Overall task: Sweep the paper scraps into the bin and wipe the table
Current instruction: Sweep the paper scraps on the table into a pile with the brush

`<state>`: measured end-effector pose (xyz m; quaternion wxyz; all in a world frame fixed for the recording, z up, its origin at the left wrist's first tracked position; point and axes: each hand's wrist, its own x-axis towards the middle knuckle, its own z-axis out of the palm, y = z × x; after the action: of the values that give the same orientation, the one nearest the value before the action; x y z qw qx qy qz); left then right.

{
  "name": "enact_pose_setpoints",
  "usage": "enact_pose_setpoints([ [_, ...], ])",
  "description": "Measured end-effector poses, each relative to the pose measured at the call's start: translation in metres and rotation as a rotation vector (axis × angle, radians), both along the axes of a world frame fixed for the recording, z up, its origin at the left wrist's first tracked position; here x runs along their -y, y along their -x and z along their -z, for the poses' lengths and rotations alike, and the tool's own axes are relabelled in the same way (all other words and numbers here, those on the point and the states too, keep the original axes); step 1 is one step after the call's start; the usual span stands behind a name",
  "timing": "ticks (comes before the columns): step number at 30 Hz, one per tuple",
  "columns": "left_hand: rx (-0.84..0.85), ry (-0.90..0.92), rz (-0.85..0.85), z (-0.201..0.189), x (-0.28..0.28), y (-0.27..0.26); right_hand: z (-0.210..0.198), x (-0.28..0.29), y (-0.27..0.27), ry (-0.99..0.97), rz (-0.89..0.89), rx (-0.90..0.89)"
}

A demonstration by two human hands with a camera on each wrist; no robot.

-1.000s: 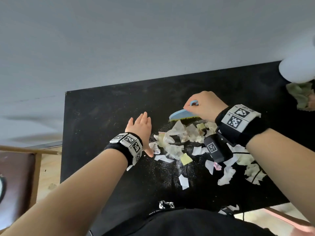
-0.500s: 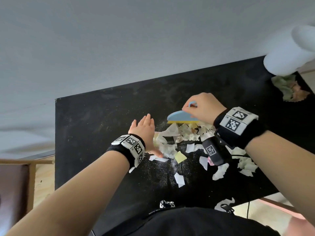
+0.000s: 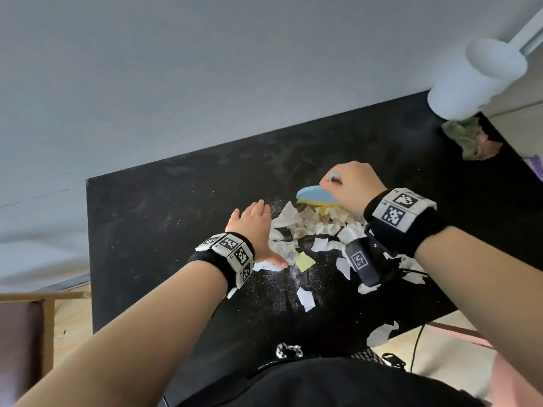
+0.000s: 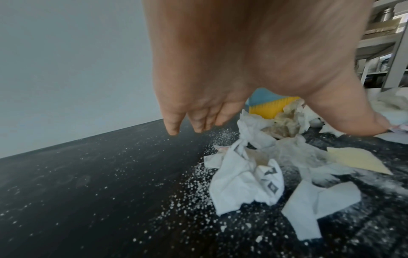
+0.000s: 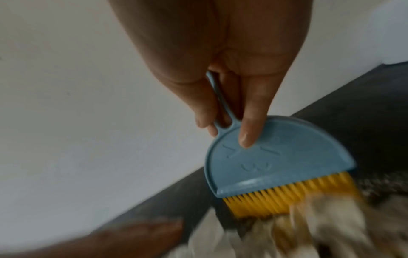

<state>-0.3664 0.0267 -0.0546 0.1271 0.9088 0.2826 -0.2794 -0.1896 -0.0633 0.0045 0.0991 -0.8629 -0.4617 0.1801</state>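
White and yellow paper scraps point(image 3: 311, 230) point(image 4: 249, 179) lie heaped in the middle of the black table point(image 3: 164, 218), with white powder around them. My right hand point(image 3: 349, 186) point(image 5: 225, 97) grips the loop handle of a small blue brush with yellow bristles point(image 3: 316, 196) point(image 5: 273, 167) point(image 4: 268, 108); the bristles stand against the far side of the heap. My left hand point(image 3: 255, 227) point(image 4: 198, 118) is flat with straight fingers, standing edge-on at the left side of the heap, thumb on a scrap. No bin is in view.
A white paper-towel roll point(image 3: 476, 80) stands at the table's far right corner, with a crumpled greenish cloth point(image 3: 470, 139) beside it. One scrap point(image 3: 382, 333) hangs at the near edge. A wooden chair point(image 3: 26, 327) is at the left, off the table.
The brush has drawn the far scraps nearer, packing the heap tighter. My left hand has moved right against the heap. The view has shifted, showing more of the towel roll.
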Motion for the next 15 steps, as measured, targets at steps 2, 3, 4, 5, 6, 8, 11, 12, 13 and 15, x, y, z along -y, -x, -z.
enact_pose_setpoints([
  [2,0.013,-0.004,0.018,-0.003,0.003,0.001,-0.008,0.0,-0.019,-0.045,0.097,0.054],
  [3,0.02,-0.009,0.026,-0.004,0.005,0.002,-0.011,0.001,-0.029,-0.037,0.144,0.08],
  [4,0.025,-0.012,0.032,-0.005,0.007,0.002,-0.012,0.002,-0.037,-0.012,0.182,0.106],
  [5,0.029,-0.014,0.037,-0.005,0.009,0.003,-0.011,0.005,-0.041,0.021,0.208,0.127],
  [6,0.034,-0.014,0.04,-0.006,0.011,0.004,-0.007,0.008,-0.041,0.051,0.219,0.134],
  [8,0.039,-0.009,0.048,-0.007,0.014,0.007,0.003,0.016,-0.028,0.071,0.223,0.081],
  [11,0.051,-0.009,0.07,-0.007,0.018,0.01,0.015,0.029,0.006,0.064,0.132,-0.008],
  [12,0.054,-0.012,0.078,-0.007,0.019,0.01,0.016,0.033,0.015,0.064,0.102,-0.027],
  [13,0.059,-0.017,0.083,-0.006,0.02,0.01,0.015,0.037,0.02,0.047,0.091,-0.041],
  [15,0.067,-0.025,0.093,-0.006,0.022,0.011,0.006,0.043,0.018,-0.04,0.144,-0.072],
])
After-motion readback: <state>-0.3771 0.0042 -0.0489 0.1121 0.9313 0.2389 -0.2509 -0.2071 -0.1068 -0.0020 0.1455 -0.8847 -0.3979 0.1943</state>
